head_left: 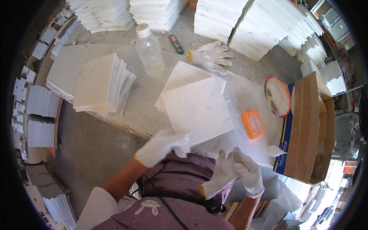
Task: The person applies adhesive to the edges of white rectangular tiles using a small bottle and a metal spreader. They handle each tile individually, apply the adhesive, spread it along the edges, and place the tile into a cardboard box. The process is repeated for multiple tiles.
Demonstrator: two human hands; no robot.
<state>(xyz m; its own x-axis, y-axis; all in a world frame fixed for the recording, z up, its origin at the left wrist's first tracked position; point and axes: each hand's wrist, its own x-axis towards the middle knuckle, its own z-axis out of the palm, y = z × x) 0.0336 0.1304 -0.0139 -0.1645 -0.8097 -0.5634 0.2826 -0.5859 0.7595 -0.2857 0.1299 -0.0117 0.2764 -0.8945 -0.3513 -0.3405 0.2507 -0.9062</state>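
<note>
My left hand [161, 148], in a white knit glove, is held over the near edge of the table. Its fingers are loosely bent and apart, with nothing seen in them. The white marble tile [201, 109] beside it lies askew on other tiles [180, 76]. My right hand [249, 172], also gloved, is closed on a loose white glove [220, 174] with a yellow cuff, in front of my apron. Another white glove [211, 56] lies flat at the far edge of the table.
A leaning tile stack [96, 84] and a clear bottle [149, 53] stand left. To the right are an orange box [253, 124], a red-rimmed round container [277, 96], a white squeeze bottle [275, 151] and a cardboard box [303, 130]. Tall tile stacks [264, 27] rise behind.
</note>
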